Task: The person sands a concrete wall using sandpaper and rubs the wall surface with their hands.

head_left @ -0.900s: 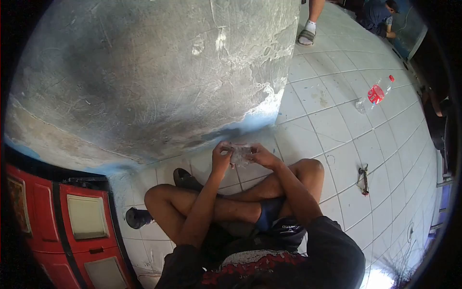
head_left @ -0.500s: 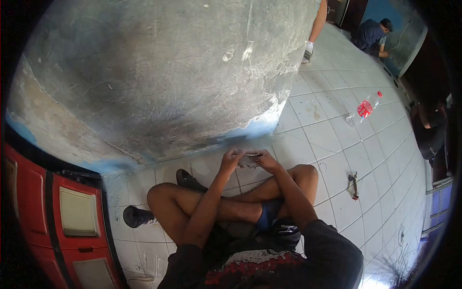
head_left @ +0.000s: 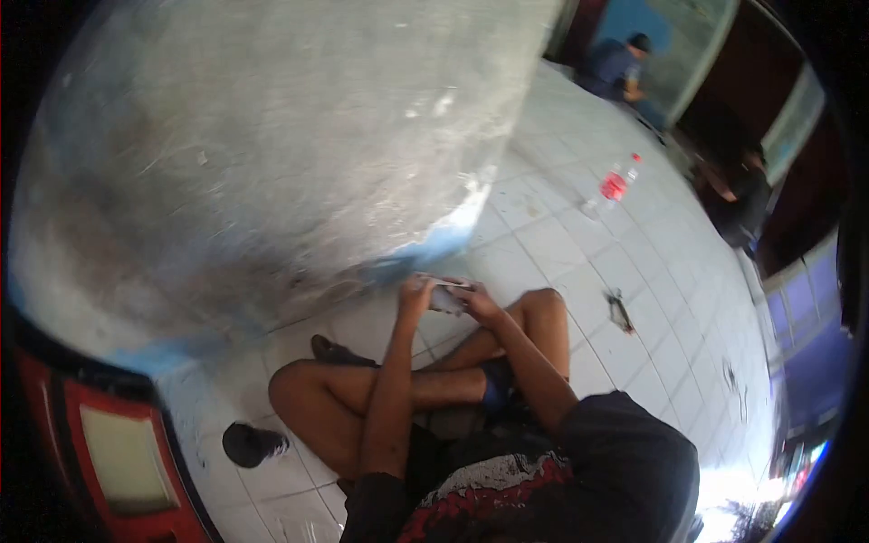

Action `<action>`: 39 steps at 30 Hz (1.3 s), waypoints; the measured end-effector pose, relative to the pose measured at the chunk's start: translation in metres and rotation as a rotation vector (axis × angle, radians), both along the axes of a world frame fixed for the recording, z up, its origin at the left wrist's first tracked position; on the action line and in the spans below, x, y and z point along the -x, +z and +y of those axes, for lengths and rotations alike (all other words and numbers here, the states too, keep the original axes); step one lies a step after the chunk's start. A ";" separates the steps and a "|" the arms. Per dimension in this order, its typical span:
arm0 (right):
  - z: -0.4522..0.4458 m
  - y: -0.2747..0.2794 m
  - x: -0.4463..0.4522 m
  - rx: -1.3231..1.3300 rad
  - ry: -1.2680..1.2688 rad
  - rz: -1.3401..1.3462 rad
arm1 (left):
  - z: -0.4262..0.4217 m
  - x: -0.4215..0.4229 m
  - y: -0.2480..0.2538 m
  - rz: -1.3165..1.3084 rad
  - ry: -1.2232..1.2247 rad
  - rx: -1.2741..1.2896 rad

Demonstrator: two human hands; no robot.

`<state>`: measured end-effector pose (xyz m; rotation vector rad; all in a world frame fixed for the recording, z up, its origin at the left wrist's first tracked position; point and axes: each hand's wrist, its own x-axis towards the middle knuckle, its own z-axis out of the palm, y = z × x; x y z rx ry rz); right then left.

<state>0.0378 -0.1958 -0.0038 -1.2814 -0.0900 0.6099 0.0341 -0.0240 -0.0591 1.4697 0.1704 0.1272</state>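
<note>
Both hands meet over my crossed legs, close to the foot of the wall. My left hand (head_left: 417, 292) is closed on one end of a small thin grey sheet (head_left: 444, 301), which looks like sandpaper. At its other end, my right hand (head_left: 476, 300) grips the same sheet, fingers along its upper edge. The sheet is held slightly off the bare, worn grey wall (head_left: 317, 172), which has patches of blue paint low down. Fine detail on the sheet is blurred.
A bottle with a red label (head_left: 614, 187) stands on the tiled floor (head_left: 552, 249). A small tool (head_left: 620, 312) lies right of my knee. Left are a black rounded object (head_left: 246, 444) and a red panelled door (head_left: 127, 462). Two people (head_left: 614, 71) (head_left: 744, 199) crouch farther off.
My view has turned right, so wall, bottle and floor things shift left. Both hands still hold the sheet. The leg by the wall corner is out of sight.
</note>
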 end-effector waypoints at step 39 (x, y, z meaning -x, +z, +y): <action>-0.028 0.015 0.059 -0.057 -0.495 -0.249 | -0.071 -0.003 0.105 -0.072 -0.191 -0.784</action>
